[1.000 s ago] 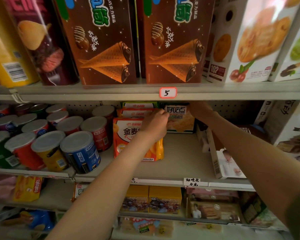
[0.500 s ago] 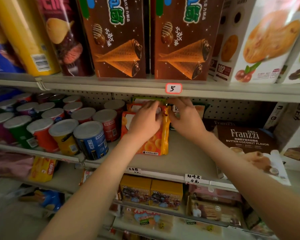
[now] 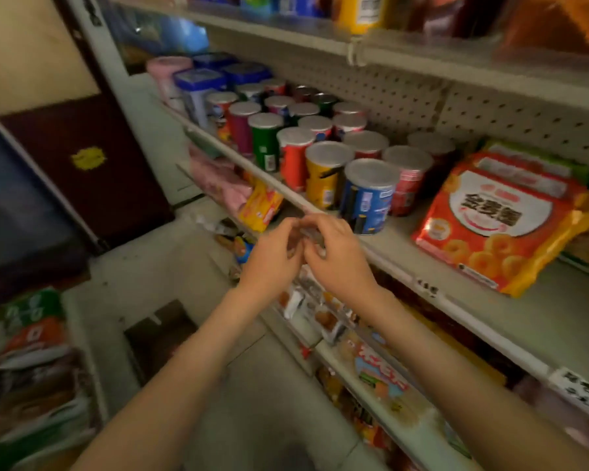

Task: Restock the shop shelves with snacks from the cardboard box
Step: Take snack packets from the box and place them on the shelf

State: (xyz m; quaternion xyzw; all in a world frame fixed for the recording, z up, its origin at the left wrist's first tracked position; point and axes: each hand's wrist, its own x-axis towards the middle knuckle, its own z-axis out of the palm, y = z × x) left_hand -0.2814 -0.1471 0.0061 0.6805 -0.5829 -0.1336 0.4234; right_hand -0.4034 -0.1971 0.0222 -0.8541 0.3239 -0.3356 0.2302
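My left hand (image 3: 272,260) and my right hand (image 3: 337,260) hang close together in front of the shelf edge, fingertips almost touching, with nothing in them. The orange snack packs (image 3: 497,219) stand stacked on the middle shelf (image 3: 541,321) to the right of my hands. Several small crisp cans (image 3: 368,195) with foil lids fill the shelf left of the packs. At the bottom left lies a pile of snack bags (image 3: 34,362), blurred. The cardboard box is not clearly in view.
A dark cabinet door (image 3: 82,164) stands at the left end of the aisle. The grey floor (image 3: 238,385) runs below my arms. Lower shelves (image 3: 374,379) hold more packets. The upper shelf (image 3: 422,52) carries tall tubes and boxes.
Both hands have come off the orange packs and drawn back out of the shelf. The view has swung left and down, so the aisle floor and left end now show.
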